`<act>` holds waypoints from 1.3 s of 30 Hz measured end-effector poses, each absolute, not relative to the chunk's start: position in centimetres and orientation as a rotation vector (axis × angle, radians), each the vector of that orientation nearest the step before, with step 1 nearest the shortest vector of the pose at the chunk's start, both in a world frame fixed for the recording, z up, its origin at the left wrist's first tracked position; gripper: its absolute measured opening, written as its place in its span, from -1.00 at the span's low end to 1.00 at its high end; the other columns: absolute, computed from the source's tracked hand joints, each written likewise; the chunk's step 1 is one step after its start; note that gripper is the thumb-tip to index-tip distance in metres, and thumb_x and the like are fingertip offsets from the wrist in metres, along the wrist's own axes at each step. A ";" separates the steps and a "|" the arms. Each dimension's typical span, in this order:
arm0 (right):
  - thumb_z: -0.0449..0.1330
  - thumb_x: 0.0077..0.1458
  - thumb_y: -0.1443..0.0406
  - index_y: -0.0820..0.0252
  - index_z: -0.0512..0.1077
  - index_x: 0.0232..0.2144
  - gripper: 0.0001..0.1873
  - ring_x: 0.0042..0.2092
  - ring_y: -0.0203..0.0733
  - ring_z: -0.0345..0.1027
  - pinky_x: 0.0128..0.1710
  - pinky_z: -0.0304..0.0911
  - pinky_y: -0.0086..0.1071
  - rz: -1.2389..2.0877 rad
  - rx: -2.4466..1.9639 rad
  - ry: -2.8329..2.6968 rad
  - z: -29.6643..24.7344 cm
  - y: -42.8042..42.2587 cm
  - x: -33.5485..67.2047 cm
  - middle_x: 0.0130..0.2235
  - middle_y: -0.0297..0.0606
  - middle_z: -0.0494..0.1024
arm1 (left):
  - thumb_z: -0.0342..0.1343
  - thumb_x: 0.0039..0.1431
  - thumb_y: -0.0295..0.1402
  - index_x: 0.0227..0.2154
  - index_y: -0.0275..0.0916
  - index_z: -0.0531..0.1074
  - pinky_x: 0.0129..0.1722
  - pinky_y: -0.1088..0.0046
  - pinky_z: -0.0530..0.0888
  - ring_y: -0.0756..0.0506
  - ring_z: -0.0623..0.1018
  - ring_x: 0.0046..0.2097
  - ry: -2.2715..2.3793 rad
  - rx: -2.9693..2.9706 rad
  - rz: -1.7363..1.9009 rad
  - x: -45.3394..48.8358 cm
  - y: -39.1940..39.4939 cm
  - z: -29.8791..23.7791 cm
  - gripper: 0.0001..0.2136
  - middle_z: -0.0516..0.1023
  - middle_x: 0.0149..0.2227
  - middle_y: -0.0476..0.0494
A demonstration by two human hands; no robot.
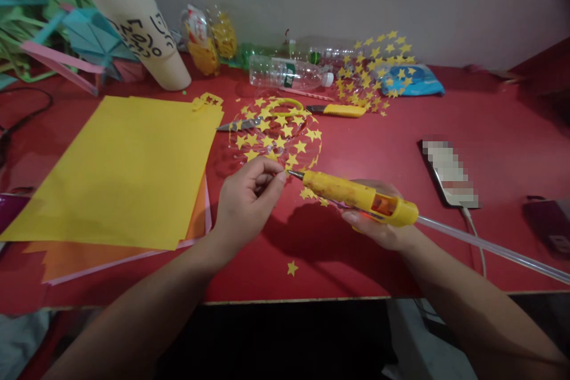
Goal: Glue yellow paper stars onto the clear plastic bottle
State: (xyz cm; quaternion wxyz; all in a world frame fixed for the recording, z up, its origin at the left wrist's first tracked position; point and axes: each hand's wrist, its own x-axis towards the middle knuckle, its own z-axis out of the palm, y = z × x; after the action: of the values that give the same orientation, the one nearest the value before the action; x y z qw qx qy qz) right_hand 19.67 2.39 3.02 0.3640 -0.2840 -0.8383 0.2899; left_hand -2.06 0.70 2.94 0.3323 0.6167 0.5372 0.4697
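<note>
By the nozzle [295,175], perhaps a star [287,172]

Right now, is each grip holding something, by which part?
Right grip: yellow glue gun, under its rear half. Left grip: apparently a tiny yellow piece, part unclear.

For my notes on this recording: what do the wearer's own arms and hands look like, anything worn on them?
Both the left hand and right hand are ungloved. The left forearm and right forearm show no sleeves, watch or bracelet. No ring is visible, though some right fingers are hidden.
</note>
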 end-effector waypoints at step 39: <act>0.14 0.15 0.43 0.15 0.39 -0.26 -0.88 -0.36 -0.27 0.41 -0.35 0.34 -0.39 -0.014 -0.616 -2.290 3.3 2.3 17.7 -0.39 -0.30 0.56 | 0.02 0.06 -0.40 -0.51 -0.21 0.33 -0.79 0.62 -0.05 0.15 0.04 -0.78 1.008 0.938 0.731 -1.2 0.9 3.6 -0.92 0.32 -0.76 0.12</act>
State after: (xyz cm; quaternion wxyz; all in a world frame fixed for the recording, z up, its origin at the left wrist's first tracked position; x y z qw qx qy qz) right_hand 17.66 2.25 3.26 0.3758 -0.2408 -0.8949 -0.0054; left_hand -1.17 0.87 3.57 0.7113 0.4230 0.4545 0.3295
